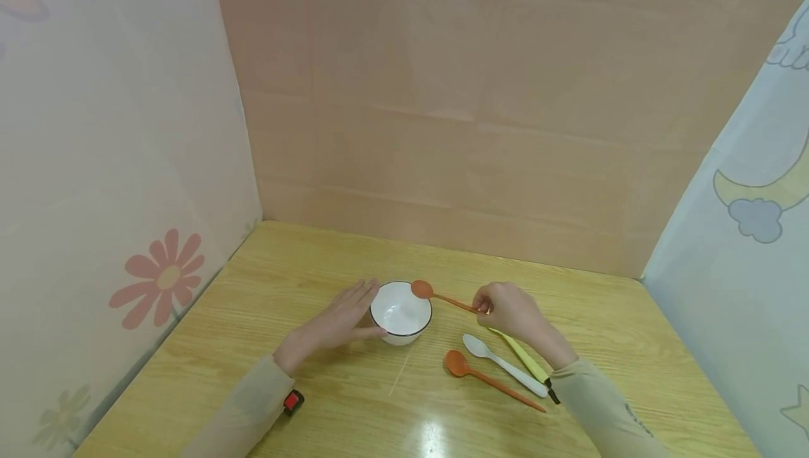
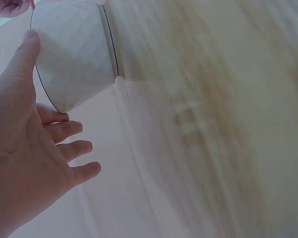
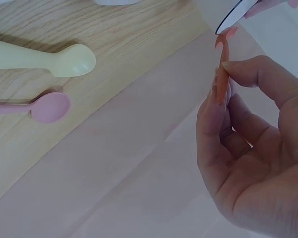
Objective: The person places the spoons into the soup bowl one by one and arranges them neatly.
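A white bowl [image 1: 401,314] with a dark rim stands on the wooden table. My left hand [image 1: 344,317] rests against its left side, fingers extended, thumb at the rim; the left wrist view shows the thumb along the white wall [image 2: 74,54]. Between right thumb and fingers I pinch the handle of an orange spoon [image 1: 422,289], whose head overlaps the bowl's right rim. My right hand [image 1: 508,312] is to the right of the bowl, above the table. In the right wrist view the held spoon [image 3: 223,69] is seen nearly end-on.
In front of my right hand lie a white spoon [image 1: 505,367], another orange spoon [image 1: 487,378] and a yellow-green handle [image 1: 521,352]. The right wrist view also shows a pale yellow spoon [image 3: 72,60] and a pink spoon [image 3: 50,107]. Covered walls [image 1: 442,128] border the table.
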The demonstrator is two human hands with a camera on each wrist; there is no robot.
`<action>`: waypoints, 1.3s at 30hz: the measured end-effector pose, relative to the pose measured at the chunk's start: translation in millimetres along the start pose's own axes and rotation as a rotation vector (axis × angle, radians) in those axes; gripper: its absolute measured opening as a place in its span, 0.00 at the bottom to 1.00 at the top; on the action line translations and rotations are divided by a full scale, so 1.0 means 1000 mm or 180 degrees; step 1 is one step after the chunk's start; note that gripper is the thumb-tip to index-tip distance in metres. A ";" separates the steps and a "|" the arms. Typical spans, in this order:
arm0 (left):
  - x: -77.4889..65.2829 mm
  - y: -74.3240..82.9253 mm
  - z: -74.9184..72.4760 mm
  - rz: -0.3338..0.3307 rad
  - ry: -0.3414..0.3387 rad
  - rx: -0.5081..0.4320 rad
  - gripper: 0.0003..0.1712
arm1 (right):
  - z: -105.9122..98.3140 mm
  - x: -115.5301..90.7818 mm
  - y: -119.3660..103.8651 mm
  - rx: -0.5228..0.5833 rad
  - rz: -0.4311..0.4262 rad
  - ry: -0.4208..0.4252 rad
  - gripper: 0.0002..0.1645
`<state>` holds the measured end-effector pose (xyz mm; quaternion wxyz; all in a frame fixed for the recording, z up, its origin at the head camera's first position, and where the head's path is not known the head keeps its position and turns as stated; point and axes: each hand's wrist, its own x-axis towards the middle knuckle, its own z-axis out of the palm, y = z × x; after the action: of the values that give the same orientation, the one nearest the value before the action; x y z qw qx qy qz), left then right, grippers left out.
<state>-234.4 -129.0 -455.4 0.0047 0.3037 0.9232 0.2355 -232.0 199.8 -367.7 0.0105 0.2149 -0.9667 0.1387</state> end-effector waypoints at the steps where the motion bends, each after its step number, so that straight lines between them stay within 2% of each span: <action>1: 0.000 0.000 0.000 0.0005 0.0009 -0.0002 0.53 | 0.000 0.000 -0.001 0.0002 -0.0004 -0.0009 0.07; 27: -0.001 0.001 -0.002 0.0046 -0.0010 -0.0038 0.53 | 0.009 0.003 -0.020 0.0060 -0.0149 -0.0111 0.09; 34: 0.000 -0.001 0.000 0.0023 -0.0020 0.0011 0.53 | 0.014 0.002 -0.024 -0.0100 -0.0399 -0.0050 0.09; 39: 0.000 -0.001 0.001 0.0021 -0.0017 0.0000 0.53 | 0.014 0.002 -0.028 -0.0182 -0.0307 -0.0101 0.09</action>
<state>-234.3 -129.3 -456.8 0.0064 0.3074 0.9222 0.2347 -221.4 170.4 -374.0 0.0079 0.2630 -0.9588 0.1069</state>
